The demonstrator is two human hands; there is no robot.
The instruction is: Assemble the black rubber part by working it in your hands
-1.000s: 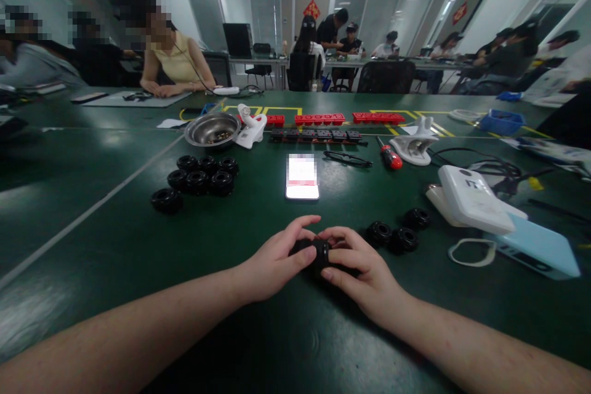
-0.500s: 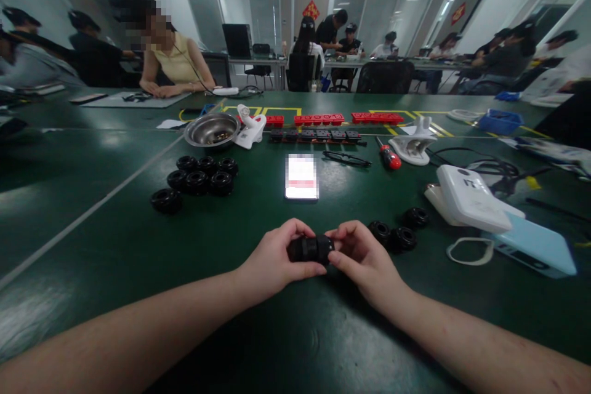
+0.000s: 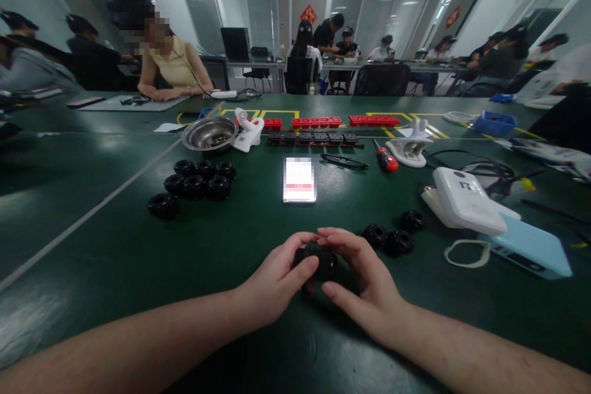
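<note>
My left hand (image 3: 281, 277) is closed around a black cylindrical plastic fitting (image 3: 325, 263), its thumb across the near side. The fitting lies sideways in front of me, with its left part covered by that hand. My right hand (image 3: 367, 280) curves around the fitting's right end, thumb and fingers apart, the fingertips close to my left fingertips above it. Just right of my right hand are three black ring-shaped pieces (image 3: 399, 241). Several similar black ring-shaped pieces (image 3: 194, 186) sit grouped at the left.
Ahead lies a lit phone (image 3: 299, 180). Beyond it are a metal bowl (image 3: 189, 143), a white stand (image 3: 249, 135), red trays (image 3: 316, 122), a black strip (image 3: 314, 139) and a screwdriver (image 3: 386, 157). At right, a white device (image 3: 471, 200) rests by a light-blue box (image 3: 535, 249). A person sits across the table.
My right thumb has come off the fitting and the right fingers have opened around its end. My left thumb now lies over the fitting, and both hands are slightly lower.
</note>
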